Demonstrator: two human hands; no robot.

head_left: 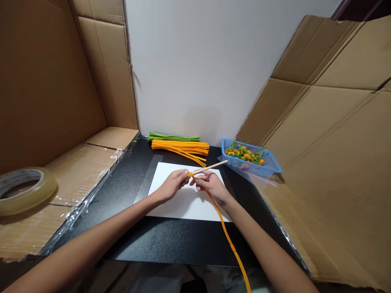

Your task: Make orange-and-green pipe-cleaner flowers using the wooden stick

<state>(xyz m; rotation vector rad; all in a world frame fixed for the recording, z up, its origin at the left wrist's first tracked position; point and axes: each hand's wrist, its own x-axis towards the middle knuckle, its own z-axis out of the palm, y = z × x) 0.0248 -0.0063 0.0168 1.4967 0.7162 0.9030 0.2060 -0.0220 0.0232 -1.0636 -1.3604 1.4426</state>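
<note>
Now, hands (172, 185) (212, 186) gripping wood stick (212, 166), orange pipe cleaner (226, 232)

Left hand (172, 184) and right hand (211, 186), pinching a wooden stick (210, 167) wound with an orange pipe cleaner (226, 232), above white paper (180, 203) on a black table (159, 240). Far: orange bundle (180, 147), green bundle (173, 137). Far right: blue basket (269, 165) of pipe-cleaner flowers (244, 154). Left: tape roll (24, 191) on cardboard (82, 171).

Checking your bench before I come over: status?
Left hand pinching orange pipe cleaner at wooden stick tip. Right hand on stick. Tail trailing across white paper. Blue basket beyond the hands.
</note>
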